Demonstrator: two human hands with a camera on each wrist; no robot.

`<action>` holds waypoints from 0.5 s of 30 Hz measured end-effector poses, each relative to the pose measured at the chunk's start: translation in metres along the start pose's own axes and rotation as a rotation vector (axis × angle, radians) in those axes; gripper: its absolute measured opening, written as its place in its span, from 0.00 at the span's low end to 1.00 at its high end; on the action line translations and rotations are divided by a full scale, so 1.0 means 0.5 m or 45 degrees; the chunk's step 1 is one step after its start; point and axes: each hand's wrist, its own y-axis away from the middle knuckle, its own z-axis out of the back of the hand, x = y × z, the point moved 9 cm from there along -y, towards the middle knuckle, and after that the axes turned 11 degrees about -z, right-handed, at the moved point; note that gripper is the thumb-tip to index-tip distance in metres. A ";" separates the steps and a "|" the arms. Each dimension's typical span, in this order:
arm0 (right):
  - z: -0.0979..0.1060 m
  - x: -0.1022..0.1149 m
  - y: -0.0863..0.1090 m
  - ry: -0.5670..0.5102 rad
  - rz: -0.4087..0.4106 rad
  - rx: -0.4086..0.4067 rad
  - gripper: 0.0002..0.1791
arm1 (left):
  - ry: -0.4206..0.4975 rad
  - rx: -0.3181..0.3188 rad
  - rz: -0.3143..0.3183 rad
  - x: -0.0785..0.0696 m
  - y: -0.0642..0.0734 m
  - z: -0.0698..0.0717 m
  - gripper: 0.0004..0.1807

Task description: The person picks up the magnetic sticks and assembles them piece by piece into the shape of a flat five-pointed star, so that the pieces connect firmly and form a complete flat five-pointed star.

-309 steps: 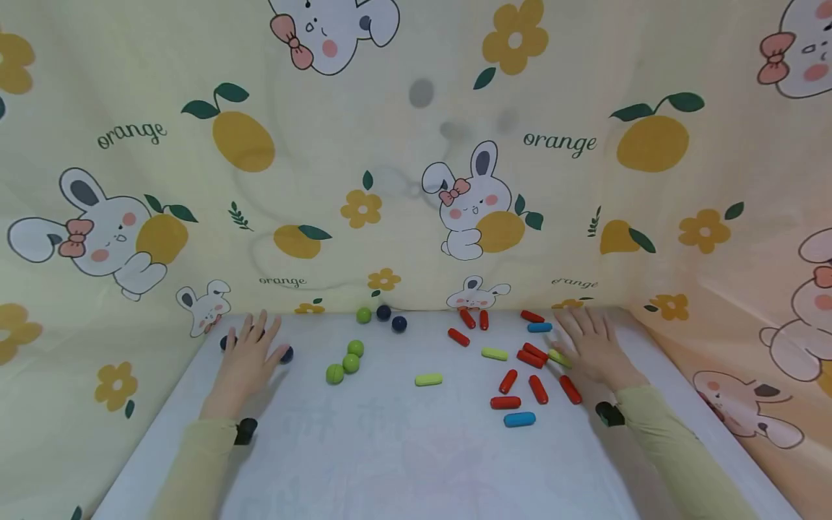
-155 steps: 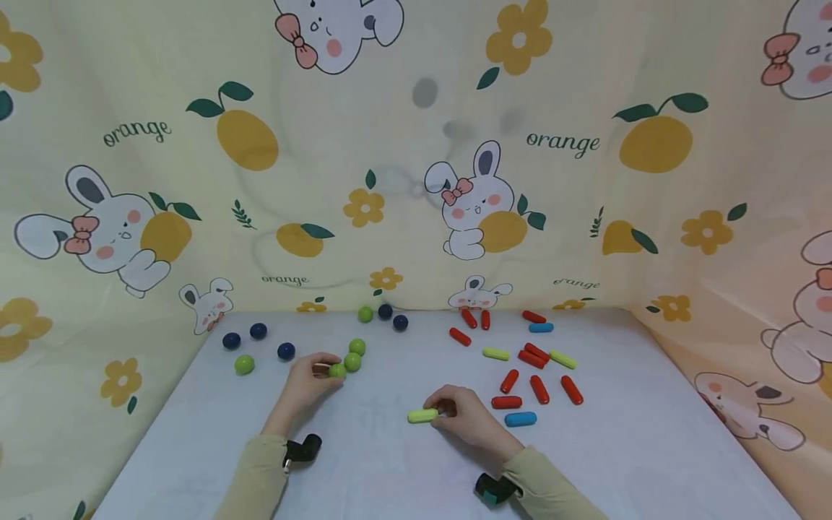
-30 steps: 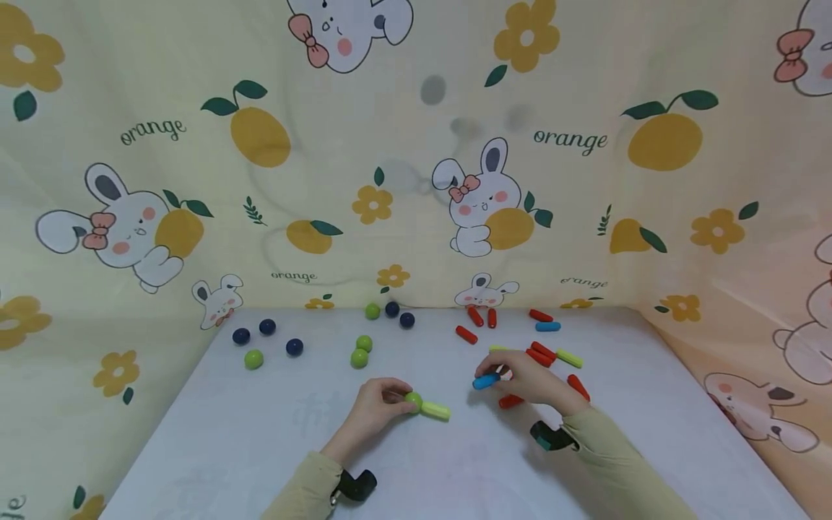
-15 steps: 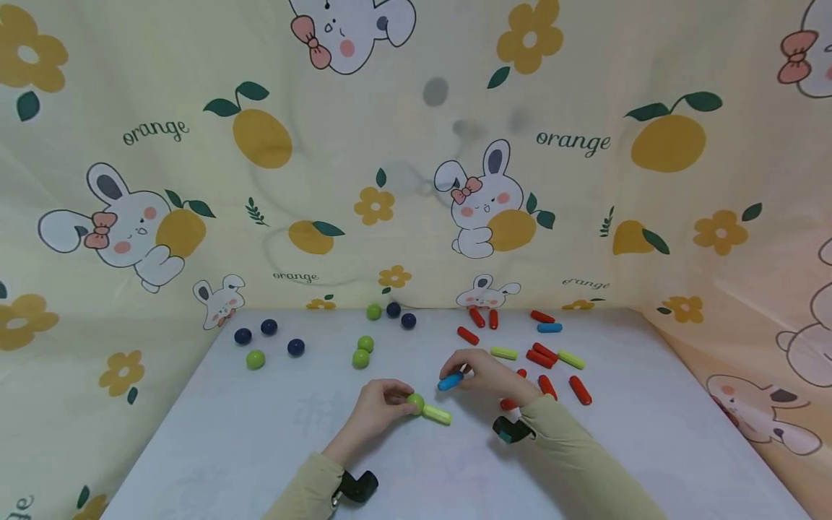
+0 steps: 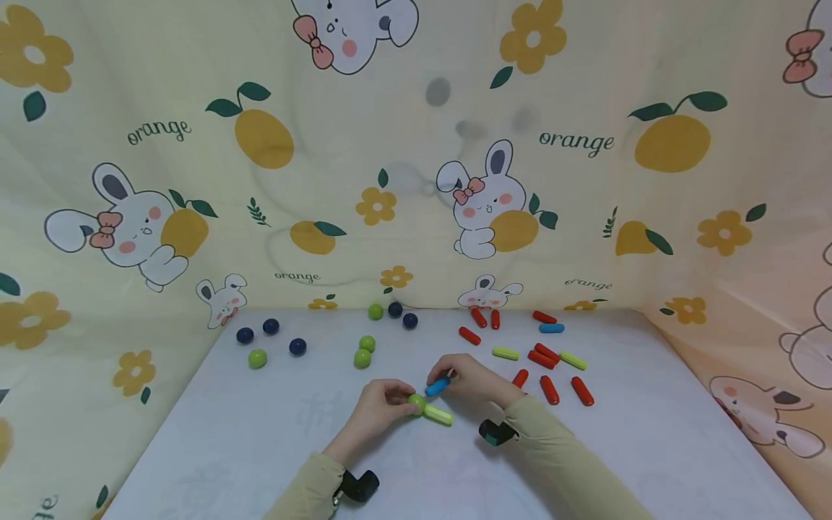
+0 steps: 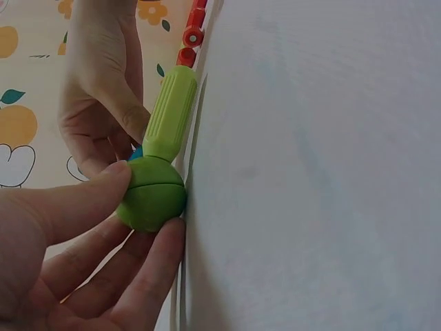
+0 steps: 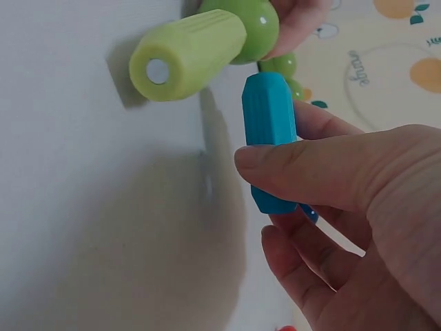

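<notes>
My left hand (image 5: 372,413) pinches a green ball (image 6: 153,194) between thumb and fingers, low over the white table. A yellow-green rod (image 5: 438,415) with ridged sides is joined to that ball and points away to the right. In the right wrist view, a silver disc (image 7: 158,71) shows in the rod's free end. Close by, my right hand (image 5: 473,378) holds a blue rod (image 7: 269,131) between thumb and fingers. One end of the blue rod is turned toward the green ball; a small gap shows between them in the right wrist view.
Dark blue balls (image 5: 297,347) and green balls (image 5: 362,358) lie at the left and back of the table (image 5: 273,448). Several red rods (image 5: 549,390), yellow-green rods (image 5: 505,353) and another blue rod (image 5: 552,328) lie at the right. A patterned cloth (image 5: 416,238) hangs behind.
The right hand has carried the blue rod leftward from the red rods to beside the green ball. Earlier, the left hand took the ball from the green group, and it now joins the yellow-green rod.
</notes>
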 end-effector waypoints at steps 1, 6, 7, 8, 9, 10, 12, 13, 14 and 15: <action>-0.001 0.001 0.000 -0.001 -0.004 0.002 0.12 | 0.001 0.001 0.001 0.000 0.000 0.000 0.15; -0.008 0.002 -0.002 -0.031 -0.008 0.012 0.11 | 0.003 0.009 -0.003 -0.002 0.000 -0.002 0.14; -0.009 0.002 -0.002 -0.037 -0.007 0.015 0.11 | 0.004 0.009 -0.006 -0.003 0.000 -0.003 0.14; -0.009 0.001 -0.002 -0.040 -0.007 0.017 0.11 | 0.007 0.009 -0.006 -0.005 0.000 -0.003 0.14; -0.011 0.000 -0.003 -0.040 -0.007 0.020 0.11 | 0.010 0.008 -0.008 -0.006 0.000 -0.003 0.13; -0.012 0.000 -0.004 -0.040 -0.003 0.023 0.12 | 0.013 0.007 -0.006 -0.007 0.000 -0.003 0.13; -0.014 0.001 -0.005 -0.045 0.002 0.031 0.12 | 0.023 0.004 -0.001 -0.007 0.000 -0.003 0.13; -0.015 0.002 -0.004 -0.043 0.009 0.032 0.12 | 0.025 0.002 -0.003 -0.008 0.000 -0.003 0.13; -0.015 0.002 -0.005 -0.042 0.013 0.033 0.12 | 0.028 -0.001 -0.002 -0.007 0.000 -0.003 0.13; -0.016 0.003 -0.005 -0.043 0.015 0.034 0.12 | 0.028 -0.003 -0.002 -0.007 -0.001 -0.002 0.13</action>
